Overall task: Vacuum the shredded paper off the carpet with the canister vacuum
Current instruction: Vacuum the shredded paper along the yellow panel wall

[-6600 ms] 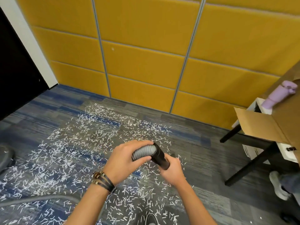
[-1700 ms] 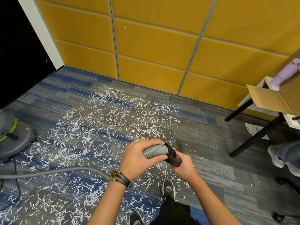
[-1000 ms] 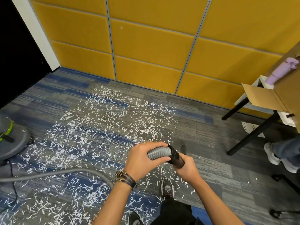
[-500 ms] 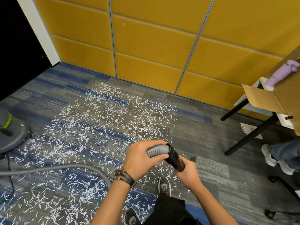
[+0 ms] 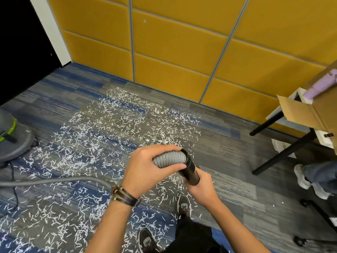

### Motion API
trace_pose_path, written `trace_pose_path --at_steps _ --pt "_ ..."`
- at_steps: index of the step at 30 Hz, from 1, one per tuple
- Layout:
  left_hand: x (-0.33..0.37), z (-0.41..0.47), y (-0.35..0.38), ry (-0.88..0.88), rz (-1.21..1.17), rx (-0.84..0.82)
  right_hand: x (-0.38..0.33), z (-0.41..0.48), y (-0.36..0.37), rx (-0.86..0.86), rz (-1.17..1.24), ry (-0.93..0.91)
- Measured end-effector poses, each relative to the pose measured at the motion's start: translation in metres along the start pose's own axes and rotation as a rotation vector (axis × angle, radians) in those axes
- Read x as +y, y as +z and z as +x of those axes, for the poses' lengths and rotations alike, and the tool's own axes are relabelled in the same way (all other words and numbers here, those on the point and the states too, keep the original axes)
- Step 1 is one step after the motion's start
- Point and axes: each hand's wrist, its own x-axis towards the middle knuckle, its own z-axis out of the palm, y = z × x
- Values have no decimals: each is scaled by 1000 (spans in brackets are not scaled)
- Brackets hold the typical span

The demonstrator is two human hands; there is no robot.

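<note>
**Hose end held in both hands above the littered carpet**

The carpet (image 5: pixel 228 179) fills the lower frame. Shredded paper (image 5: pixel 113 132) covers its left and centre, from the yellow wall (image 5: pixel 173 42) down to the person's shoes. The canister vacuum (image 5: pixel 12 141) stands at the left edge. Its hose (image 5: pixel 167 158) runs across the floor and up to centre frame. The left hand (image 5: pixel 147 170) wraps the ribbed end and the right hand (image 5: pixel 200 187) grips the black cuff (image 5: pixel 190 170), hiding its mouth. Suction has probably not begun. To do it well, lower the mouth close to the pile, work in overlapping strokes, keep the hose slack, and avoid treading shreds in.
</note>
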Motion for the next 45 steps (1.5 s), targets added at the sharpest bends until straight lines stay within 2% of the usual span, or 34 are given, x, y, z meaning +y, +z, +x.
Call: trace_pose_path --at_steps 4,9,12,19,27,33,39,45 --pt "1 5 -3 -21 -11 70 -8 11 -3 16 -16 -24" --pt "2 9 -3 -6 50 -12 -9 12 -1 -15 -11 35" --pt "7 11 -7 13 6 -45 -15 -2 1 -12 27 62" --pt "21 12 -12 76 4 19 -26 -11 -15 41 23 -19" --pt "27 5 11 29 127 -54 -2 -10 -18 12 24 36" --pt "47 -14 15 64 60 -91 -1 -50 -21 27 106 -8" --pt "70 -39 40 94 94 7 12 -67 -53 65 84 -22" --pt "55 -74 73 0 91 -77 54 -77 -69 -82 -49 -34"
